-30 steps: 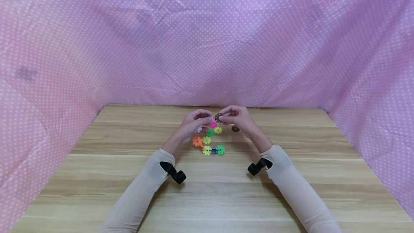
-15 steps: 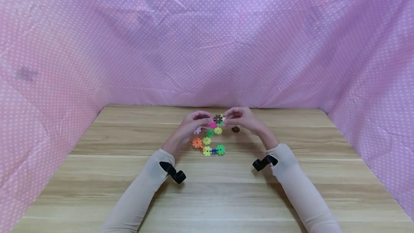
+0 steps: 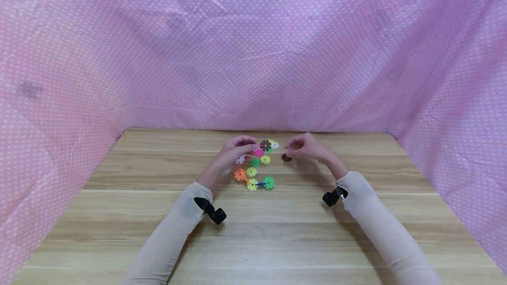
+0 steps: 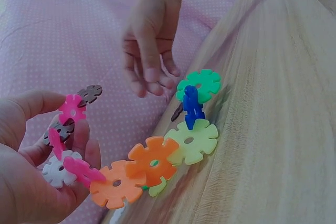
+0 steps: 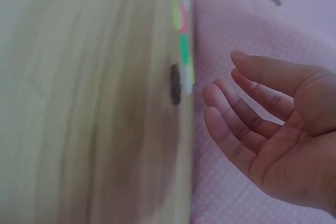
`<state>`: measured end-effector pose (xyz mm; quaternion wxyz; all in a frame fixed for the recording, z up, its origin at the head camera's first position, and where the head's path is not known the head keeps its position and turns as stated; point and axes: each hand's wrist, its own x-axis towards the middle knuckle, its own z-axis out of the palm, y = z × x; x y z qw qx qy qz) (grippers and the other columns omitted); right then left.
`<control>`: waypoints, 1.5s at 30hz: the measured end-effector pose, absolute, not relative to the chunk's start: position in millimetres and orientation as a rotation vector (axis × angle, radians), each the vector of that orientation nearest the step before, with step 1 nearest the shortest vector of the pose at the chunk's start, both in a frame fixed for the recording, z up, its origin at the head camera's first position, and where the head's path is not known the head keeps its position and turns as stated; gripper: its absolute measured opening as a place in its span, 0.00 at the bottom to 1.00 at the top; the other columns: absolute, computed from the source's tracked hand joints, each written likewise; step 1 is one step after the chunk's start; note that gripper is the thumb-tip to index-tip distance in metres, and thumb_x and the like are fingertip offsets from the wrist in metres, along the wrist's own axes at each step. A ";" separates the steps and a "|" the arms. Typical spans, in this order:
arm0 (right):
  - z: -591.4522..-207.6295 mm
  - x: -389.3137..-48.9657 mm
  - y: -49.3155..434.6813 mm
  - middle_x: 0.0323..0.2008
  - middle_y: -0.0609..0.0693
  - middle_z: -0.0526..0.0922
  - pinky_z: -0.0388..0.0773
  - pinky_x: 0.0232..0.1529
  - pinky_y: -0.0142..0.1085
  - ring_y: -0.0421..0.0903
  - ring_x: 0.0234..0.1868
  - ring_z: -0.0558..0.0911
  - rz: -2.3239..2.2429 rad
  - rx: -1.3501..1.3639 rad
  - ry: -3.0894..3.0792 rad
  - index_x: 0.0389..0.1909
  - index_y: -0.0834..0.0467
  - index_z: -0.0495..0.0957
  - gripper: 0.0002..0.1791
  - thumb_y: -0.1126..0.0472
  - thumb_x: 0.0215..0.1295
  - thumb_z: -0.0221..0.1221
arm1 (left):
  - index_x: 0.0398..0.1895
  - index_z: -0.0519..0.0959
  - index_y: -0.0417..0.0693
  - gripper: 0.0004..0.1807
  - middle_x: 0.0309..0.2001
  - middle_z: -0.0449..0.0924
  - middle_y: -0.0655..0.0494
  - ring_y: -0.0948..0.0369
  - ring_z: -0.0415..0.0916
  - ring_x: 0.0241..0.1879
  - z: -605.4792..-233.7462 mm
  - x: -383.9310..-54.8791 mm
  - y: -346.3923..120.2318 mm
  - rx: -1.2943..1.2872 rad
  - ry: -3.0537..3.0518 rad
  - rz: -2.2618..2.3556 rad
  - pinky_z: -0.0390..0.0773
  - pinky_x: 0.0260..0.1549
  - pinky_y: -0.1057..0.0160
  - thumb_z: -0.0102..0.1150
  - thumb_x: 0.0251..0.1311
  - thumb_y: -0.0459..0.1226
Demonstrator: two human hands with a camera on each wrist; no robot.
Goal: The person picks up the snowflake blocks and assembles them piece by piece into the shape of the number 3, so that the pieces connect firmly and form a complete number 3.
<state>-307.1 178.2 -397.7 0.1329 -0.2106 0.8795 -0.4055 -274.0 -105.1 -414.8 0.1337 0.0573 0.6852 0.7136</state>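
Observation:
My left hand (image 3: 237, 151) holds a chain of interlocked notched plastic discs, with thumb and finger pinching a pink disc (image 4: 68, 113) near its end. A brown disc (image 4: 90, 94) is joined onto that pink one. In the left wrist view the chain runs on through a white disc (image 4: 54, 174), orange discs (image 4: 115, 198) and a pale yellow one (image 4: 205, 142) to a blue disc (image 4: 193, 111) and a green disc (image 4: 210, 82). My right hand (image 3: 306, 147) holds nothing, its fingers loosely bent, close over a loose brown disc (image 3: 286, 158).
Loose discs lie on the wooden table (image 3: 253, 241) around the chain, among them a yellow disc (image 3: 265, 159), a green disc (image 3: 255, 162) and a white disc (image 3: 276, 144). A pink dotted cloth (image 3: 253, 56) hangs behind the table and along both sides.
My right hand has let go of the brown disc at the chain's end and moved right, toward the loose brown disc. The left hand keeps its grip almost in place.

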 end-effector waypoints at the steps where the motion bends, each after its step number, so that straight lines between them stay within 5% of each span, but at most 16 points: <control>1: -400.8 -308.8 179.6 0.44 0.60 0.88 0.82 0.45 0.33 0.47 0.42 0.84 -1.151 -0.620 2.558 0.50 0.68 0.82 0.16 0.66 0.63 0.68 | 0.64 0.73 0.34 0.23 0.47 0.78 0.55 0.37 0.73 0.62 -414.5 -274.1 -105.2 0.166 1.987 2.067 0.76 0.64 0.42 0.61 0.69 0.35; 11: -419.6 -317.1 182.9 0.41 0.65 0.85 0.81 0.39 0.30 0.53 0.42 0.82 -1.086 -0.750 2.526 0.50 0.71 0.81 0.17 0.72 0.59 0.68 | 0.62 0.75 0.38 0.22 0.47 0.78 0.55 0.39 0.75 0.61 -410.7 -273.1 -104.7 0.183 2.016 2.019 0.82 0.59 0.51 0.62 0.69 0.36; 23: -419.5 -320.3 173.0 0.40 0.60 0.85 0.77 0.43 0.33 0.49 0.42 0.80 -0.958 -0.725 2.597 0.49 0.68 0.83 0.16 0.71 0.60 0.68 | 0.63 0.75 0.37 0.23 0.48 0.78 0.55 0.37 0.75 0.61 -413.5 -276.3 -107.3 0.199 2.028 2.013 0.83 0.56 0.54 0.62 0.69 0.37; 32: -419.7 -317.8 171.8 0.39 0.61 0.82 0.77 0.43 0.32 0.51 0.42 0.79 -1.072 -0.686 2.555 0.43 0.69 0.80 0.16 0.73 0.54 0.72 | 0.59 0.77 0.42 0.18 0.48 0.78 0.54 0.37 0.75 0.61 -412.2 -276.1 -107.6 0.174 2.016 2.032 0.81 0.59 0.49 0.63 0.68 0.37; 39: -420.7 -315.8 170.2 0.37 0.59 0.82 0.78 0.32 0.31 0.44 0.33 0.77 -1.241 -0.578 2.438 0.45 0.69 0.79 0.12 0.72 0.61 0.67 | 0.60 0.77 0.41 0.20 0.48 0.78 0.53 0.43 0.78 0.56 -411.5 -275.5 -107.4 0.172 2.008 2.036 0.78 0.63 0.43 0.63 0.67 0.36; 45: -411.2 -313.7 163.3 0.39 0.56 0.84 0.86 0.40 0.39 0.43 0.36 0.83 -1.486 -0.515 2.342 0.51 0.69 0.79 0.17 0.73 0.61 0.66 | 0.63 0.74 0.37 0.23 0.48 0.77 0.52 0.42 0.78 0.57 -411.7 -275.9 -107.5 0.183 2.004 2.038 0.76 0.64 0.41 0.63 0.67 0.36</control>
